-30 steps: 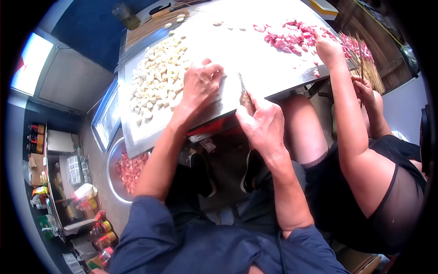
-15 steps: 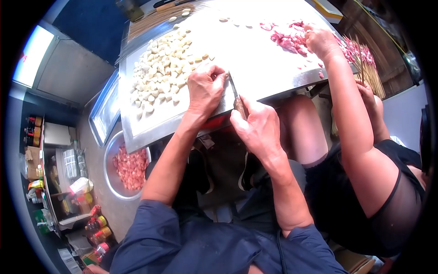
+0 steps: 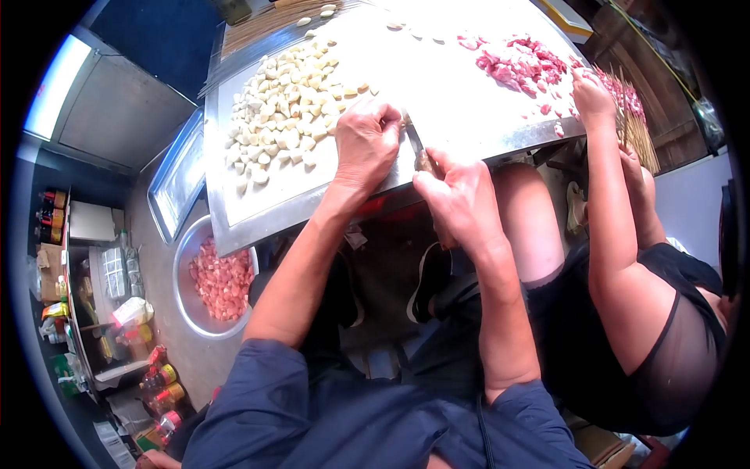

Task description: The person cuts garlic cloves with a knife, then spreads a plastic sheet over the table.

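Observation:
My right hand (image 3: 461, 191) is wrapped round the handle of a small knife (image 3: 414, 139), whose narrow blade points away from me over the table's near edge. Close to the blade tip, my left hand (image 3: 369, 137) is closed in a pinch. Whatever sits between those fingers is hidden by the hand. Left of it, a wide heap of pale peeled pieces that look like garlic cloves (image 3: 285, 105) is spread on the white and metal tabletop (image 3: 226, 223).
At right, a co-worker's hand (image 3: 595, 98) is by a pile of raw meat (image 3: 527, 62) and skewered meat (image 3: 633, 109). Thin bamboo sticks (image 3: 266, 27) lie at the far left. A metal bowl (image 3: 181, 285) of meat chunks stands on the floor beside a blue-rimmed tray (image 3: 168, 199).
Both my hands and the knife appear slightly further right. The co-worker's hand has drawn back from the meat pile toward the skewers.

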Demonstrator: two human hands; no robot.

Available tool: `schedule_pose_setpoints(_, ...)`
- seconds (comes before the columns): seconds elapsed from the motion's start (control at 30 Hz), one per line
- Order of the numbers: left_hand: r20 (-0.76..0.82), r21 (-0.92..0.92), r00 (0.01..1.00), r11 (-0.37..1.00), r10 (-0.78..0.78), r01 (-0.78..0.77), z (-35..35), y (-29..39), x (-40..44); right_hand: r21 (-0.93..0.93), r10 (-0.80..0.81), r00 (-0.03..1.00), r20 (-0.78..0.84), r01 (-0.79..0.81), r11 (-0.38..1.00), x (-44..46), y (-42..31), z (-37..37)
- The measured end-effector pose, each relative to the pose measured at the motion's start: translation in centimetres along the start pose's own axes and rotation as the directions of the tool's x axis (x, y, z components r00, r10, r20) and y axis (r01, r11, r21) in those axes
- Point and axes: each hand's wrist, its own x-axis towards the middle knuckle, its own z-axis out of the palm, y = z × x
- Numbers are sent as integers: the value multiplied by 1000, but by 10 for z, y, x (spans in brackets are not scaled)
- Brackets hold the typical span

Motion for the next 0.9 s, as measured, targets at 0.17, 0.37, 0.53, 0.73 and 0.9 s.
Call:
schedule_pose_setpoints(0.17,-7,-32,1000,999,-15,15,1,-2,0,4,-22,998,55,22,1000,14,4,-2)
schedule_pose_setpoints(0.37,-40,-40,999,999,17,-19,2,-2,-2,-164,-97,995,-21,92,982,25,-1,12)
schedule_pose_setpoints(0.53,-165,277,976,956,144,-94,-11,-6,0,-154,-145,971,-187,117,981,5,9,22)
schedule_pose_setpoints(0.73,-128,316,949,919,288,-237,-16,-6,7,-102,-257,921,-294,237,966,5,14,13)
schedule_pose_setpoints(0.9,76,-155,985,974,-154,164,-10,15,10,159,-110,976,-188,141,977,4,16,15)
